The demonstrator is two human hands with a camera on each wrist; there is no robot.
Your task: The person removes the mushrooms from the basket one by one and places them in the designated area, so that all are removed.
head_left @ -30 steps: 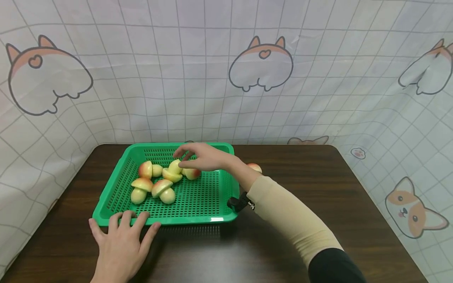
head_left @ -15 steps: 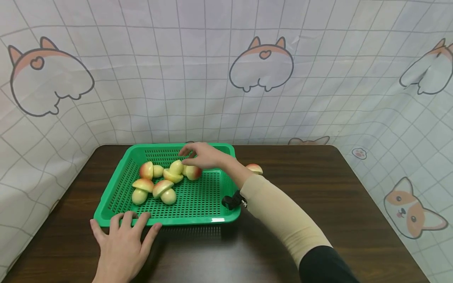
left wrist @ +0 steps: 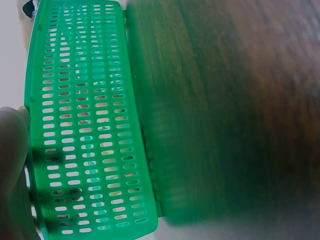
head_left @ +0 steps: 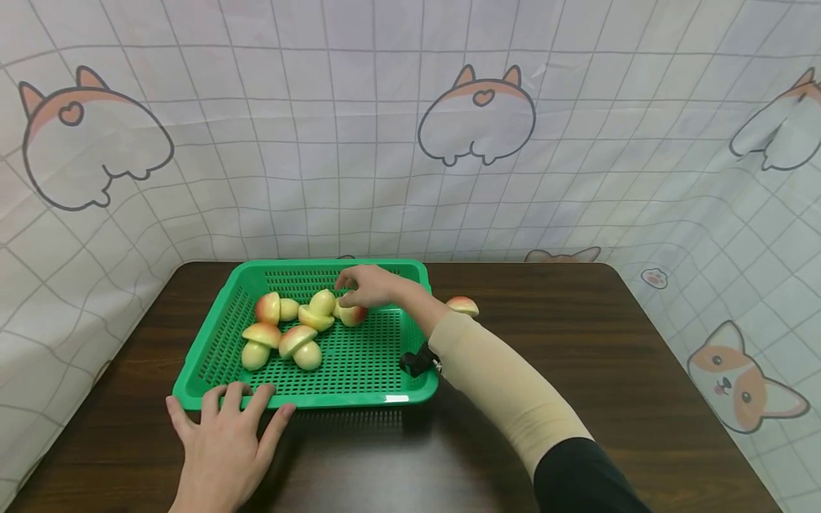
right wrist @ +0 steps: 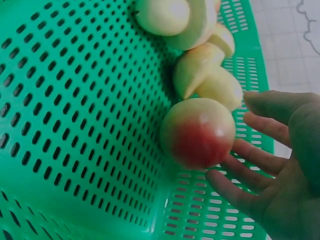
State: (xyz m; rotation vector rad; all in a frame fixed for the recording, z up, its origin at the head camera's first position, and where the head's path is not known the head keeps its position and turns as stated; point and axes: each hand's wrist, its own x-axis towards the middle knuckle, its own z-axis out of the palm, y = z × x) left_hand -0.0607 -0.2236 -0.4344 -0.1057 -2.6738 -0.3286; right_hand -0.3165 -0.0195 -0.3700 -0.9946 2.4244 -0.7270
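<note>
Toward the back of the green basket (head_left: 333, 400), the right hand (head_left: 370, 285) spreads loose, ungrasping fingers beside the basket's rightmost mushroom (head_left: 354, 317); four others (head_left: 308, 355) fill its left and middle. The left hand (head_left: 226, 449) rests, splayed, on its front rim. Right of it, a sleeve (head_left: 500, 385) partly hides another mushroom (head_left: 463, 305).

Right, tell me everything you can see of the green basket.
The green basket looks like glossy plastic: a shallow rectangle with slotted walls and base and a solid rim. It stands upright on the dark table, long side facing the person. Five mushroom-shaped pieces lie inside, mostly on the left. The left hand touches its near rim; the right hand is over its far part.
</note>
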